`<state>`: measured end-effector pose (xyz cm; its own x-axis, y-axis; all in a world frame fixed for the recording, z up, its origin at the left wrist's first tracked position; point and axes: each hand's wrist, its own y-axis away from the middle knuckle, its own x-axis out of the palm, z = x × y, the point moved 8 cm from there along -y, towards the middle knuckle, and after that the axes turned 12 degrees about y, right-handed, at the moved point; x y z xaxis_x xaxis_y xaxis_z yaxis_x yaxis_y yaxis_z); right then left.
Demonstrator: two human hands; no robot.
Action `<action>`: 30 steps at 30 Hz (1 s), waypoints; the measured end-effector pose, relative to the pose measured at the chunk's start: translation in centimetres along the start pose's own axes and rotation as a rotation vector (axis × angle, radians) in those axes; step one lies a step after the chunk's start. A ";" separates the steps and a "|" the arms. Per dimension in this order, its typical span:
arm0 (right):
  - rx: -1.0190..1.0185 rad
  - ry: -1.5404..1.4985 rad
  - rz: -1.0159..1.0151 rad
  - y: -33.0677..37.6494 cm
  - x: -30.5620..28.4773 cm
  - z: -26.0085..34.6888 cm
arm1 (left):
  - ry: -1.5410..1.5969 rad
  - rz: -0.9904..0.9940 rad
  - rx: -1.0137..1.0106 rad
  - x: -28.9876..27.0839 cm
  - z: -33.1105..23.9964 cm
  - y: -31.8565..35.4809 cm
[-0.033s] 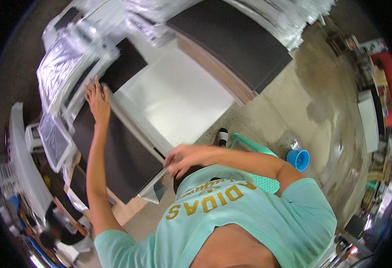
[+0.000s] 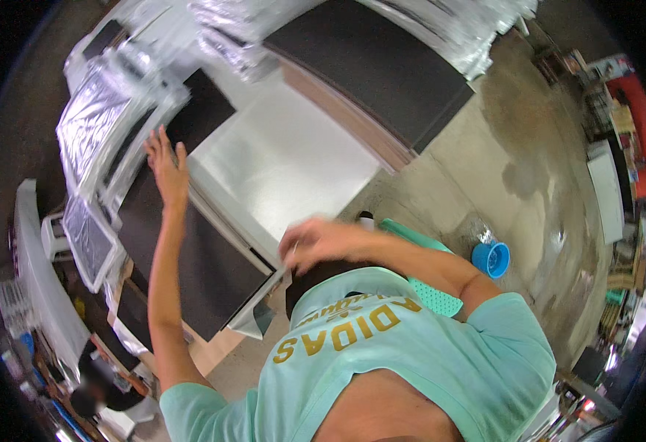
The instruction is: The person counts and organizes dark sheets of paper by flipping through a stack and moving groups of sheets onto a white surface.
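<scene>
My left hand [image 2: 167, 168] lies on the far end of a black-topped board stack [image 2: 198, 258], fingers spread and holding nothing. At the near right corner of that stack is my right hand [image 2: 319, 243], fingers bent and smeared by motion. Whether it holds anything cannot be made out. To the right of the stack's pale edge lies a smooth, glossy white sheet [image 2: 286, 162]. A loose greyish flap [image 2: 251, 320] hangs at the stack's near corner.
A second black-topped stack [image 2: 374, 66] with wood-coloured sides stands beyond the white sheet. Shiny plastic-wrapped pieces [image 2: 95, 118] lie at far left. On the wet floor sits a blue bucket [image 2: 491, 259], near a teal perforated plastic item [image 2: 435, 296]. Another person [image 2: 106, 390] is at lower left.
My right hand has moved slightly up and right, away from the stack's corner. My left hand stays on the board, its fingers shifted a little.
</scene>
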<state>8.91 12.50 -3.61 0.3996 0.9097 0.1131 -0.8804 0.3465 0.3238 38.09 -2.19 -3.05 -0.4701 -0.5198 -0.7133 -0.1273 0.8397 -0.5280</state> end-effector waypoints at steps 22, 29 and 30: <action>0.183 1.002 -1.394 23.7 -44.7 -2.8 | 1.062 -0.028 -0.855 23.1 -26.9 -0.5; 0.327 1.011 -1.371 23.1 -44.0 -2.1 | 1.184 -0.080 -0.936 23.0 -27.4 -0.1; 0.367 1.020 -1.344 23.1 -43.2 -2.3 | 1.173 -0.089 -0.917 22.8 -27.1 -0.2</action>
<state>-29.27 -18.27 -3.17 0.3098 -0.1324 -0.9415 0.0648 0.9909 -0.1181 3.75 -9.94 -6.70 -0.7918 -0.5277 0.3074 -0.4740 0.8484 0.2354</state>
